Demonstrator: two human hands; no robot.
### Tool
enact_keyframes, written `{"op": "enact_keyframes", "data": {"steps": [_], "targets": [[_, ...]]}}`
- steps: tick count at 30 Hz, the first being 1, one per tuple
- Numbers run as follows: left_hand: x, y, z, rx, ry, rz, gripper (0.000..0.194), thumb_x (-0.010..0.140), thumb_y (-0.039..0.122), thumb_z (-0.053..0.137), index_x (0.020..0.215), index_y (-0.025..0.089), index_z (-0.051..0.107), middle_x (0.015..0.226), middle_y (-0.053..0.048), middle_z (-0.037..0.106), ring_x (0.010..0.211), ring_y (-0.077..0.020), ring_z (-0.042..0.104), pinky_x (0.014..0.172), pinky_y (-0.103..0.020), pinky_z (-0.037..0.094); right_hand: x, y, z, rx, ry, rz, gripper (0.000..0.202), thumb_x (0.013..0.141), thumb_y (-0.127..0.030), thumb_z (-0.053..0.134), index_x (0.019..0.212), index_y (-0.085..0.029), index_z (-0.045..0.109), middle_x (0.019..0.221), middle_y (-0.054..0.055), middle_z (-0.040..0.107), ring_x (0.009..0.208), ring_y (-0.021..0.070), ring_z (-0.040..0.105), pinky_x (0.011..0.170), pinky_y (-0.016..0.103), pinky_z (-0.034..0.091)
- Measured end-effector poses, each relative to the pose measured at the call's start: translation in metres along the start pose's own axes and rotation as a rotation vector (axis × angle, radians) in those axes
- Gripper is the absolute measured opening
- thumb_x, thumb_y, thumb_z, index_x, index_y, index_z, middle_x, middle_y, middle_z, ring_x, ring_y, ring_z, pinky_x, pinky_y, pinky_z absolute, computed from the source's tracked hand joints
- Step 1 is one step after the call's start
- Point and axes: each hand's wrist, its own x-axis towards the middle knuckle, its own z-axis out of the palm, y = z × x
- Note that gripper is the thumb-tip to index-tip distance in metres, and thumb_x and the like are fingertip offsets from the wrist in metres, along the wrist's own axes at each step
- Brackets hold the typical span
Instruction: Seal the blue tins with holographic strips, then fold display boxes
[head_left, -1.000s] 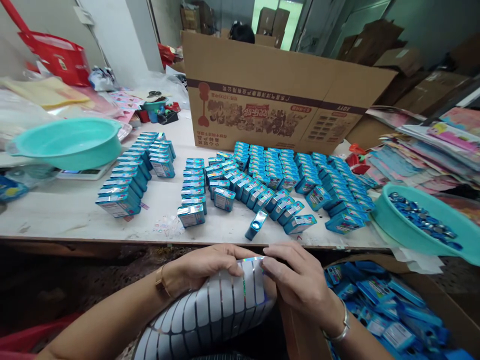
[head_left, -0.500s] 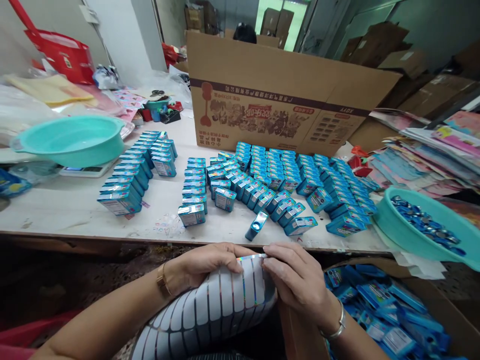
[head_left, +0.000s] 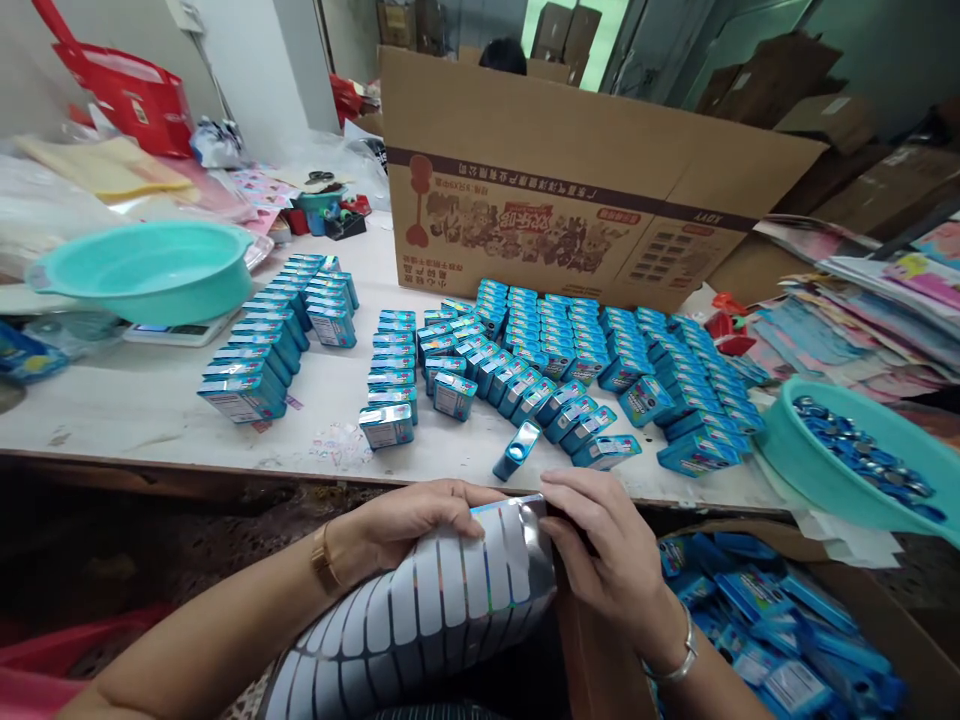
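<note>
My left hand (head_left: 424, 520) grips the top edge of a curved sheet of stickers (head_left: 431, 595), with its thumb on the front. The sheet has white oblong labels divided by shiny, rainbow-glinting lines and bends down over my lap. At its upper right corner, where a bare silvery strip shows, my right hand (head_left: 604, 560) has its fingers closed on the edge. Whether a loose label is between those fingertips is too small to tell. Just beyond the hands, one small blue box (head_left: 516, 450) with a round hole in its top stands apart on the table (head_left: 292, 450).
Rows of blue boxes (head_left: 540, 385) cover the table's middle and right. Behind them stands a large carton (head_left: 525, 130). A teal basin (head_left: 150, 265) is at left; another teal basin (head_left: 787, 430) holds small shiny blue pieces. Below right, a carton contains many blue packs (head_left: 780, 630).
My right hand's fingers have lifted slightly and shifted right along the sheet's corner, uncovering a silvery strip. My left hand keeps its hold, and the view has shifted slightly.
</note>
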Motion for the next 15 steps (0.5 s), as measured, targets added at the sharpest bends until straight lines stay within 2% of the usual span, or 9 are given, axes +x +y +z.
{"op": "enact_keyframes", "data": {"steps": [2,7,12,15], "targets": [[-0.001,0.001,0.003,0.019,-0.004,0.004,0.055,0.064,0.014,0.065,0.119,0.013,0.071,0.100,-0.008,0.076,0.072,-0.0135,0.068,0.066,-0.020,0.051,0.002,0.001,-0.001,-0.028,-0.053,0.012,0.027,0.091,-0.006,0.054,0.111,-0.020,0.065,0.102,0.010,0.070,0.094,0.0213,0.064,0.080,0.037,0.056],[-0.001,0.002,0.006,0.038,-0.001,-0.003,0.055,0.063,0.012,0.063,0.117,0.015,0.072,0.101,-0.007,0.076,0.075,-0.0148,0.068,0.068,-0.021,0.050,0.001,0.004,-0.001,-0.065,-0.084,-0.124,0.024,0.090,-0.005,0.054,0.106,-0.019,0.067,0.093,0.008,0.070,0.090,0.0209,0.061,0.084,0.039,0.052],[-0.004,0.003,0.013,0.077,-0.018,0.021,0.053,0.063,0.015,0.064,0.115,0.015,0.073,0.106,-0.006,0.076,0.079,-0.0138,0.068,0.076,-0.021,0.049,0.004,0.000,-0.002,0.201,-0.207,0.106,0.008,0.093,-0.012,0.058,0.094,-0.019,0.060,0.090,0.005,0.064,0.086,0.0172,0.060,0.074,0.031,0.052],[-0.006,0.004,0.015,0.101,-0.022,0.018,0.052,0.064,0.016,0.065,0.115,0.016,0.074,0.108,-0.006,0.075,0.082,-0.0152,0.068,0.078,-0.022,0.049,0.005,-0.001,0.001,0.194,-0.180,0.122,0.011,0.093,-0.009,0.056,0.091,-0.020,0.057,0.091,0.005,0.063,0.086,0.0168,0.060,0.074,0.031,0.052]]}}
